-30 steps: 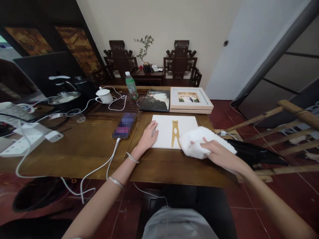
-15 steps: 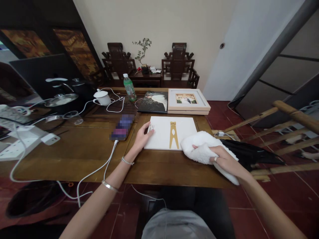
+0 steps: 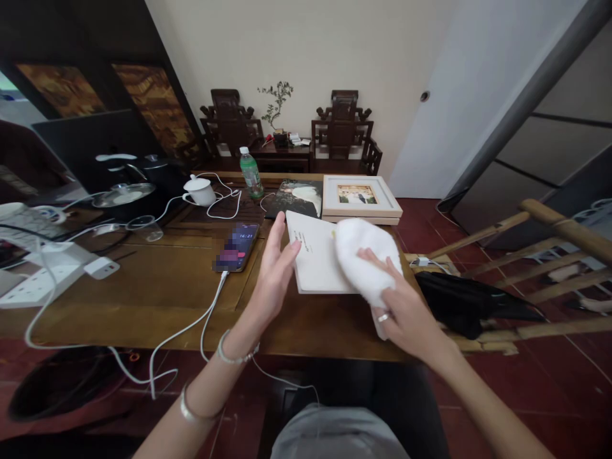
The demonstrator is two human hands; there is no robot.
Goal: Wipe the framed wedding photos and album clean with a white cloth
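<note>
A flat white rectangular panel (image 3: pixel 315 261) with small dark lettering near its left edge is tilted up off the wooden table (image 3: pixel 191 293). My left hand (image 3: pixel 272 274) holds it by the left edge, with the thumb at the front and the fingers extended along the side. In my right hand (image 3: pixel 406 312) is a bunched fluffy white cloth (image 3: pixel 363 255), which lies against the panel's right part. That cloth hides most of the gold figure on the panel; only a speck of yellow shows.
Behind the panel lie a dark photo board (image 3: pixel 299 196) and a white-framed picture (image 3: pixel 361 194). A phone (image 3: pixel 236 248) on a white cable is to the left. Farther off stand a green-labelled bottle (image 3: pixel 251 173), a lidded white cup (image 3: pixel 199 191) and a power strip (image 3: pixel 43 277).
The panel has been lifted from lying flat to a tilt. My right hand has brought the cloth left and up, over the gold figure. My left hand has stayed at the left edge.
</note>
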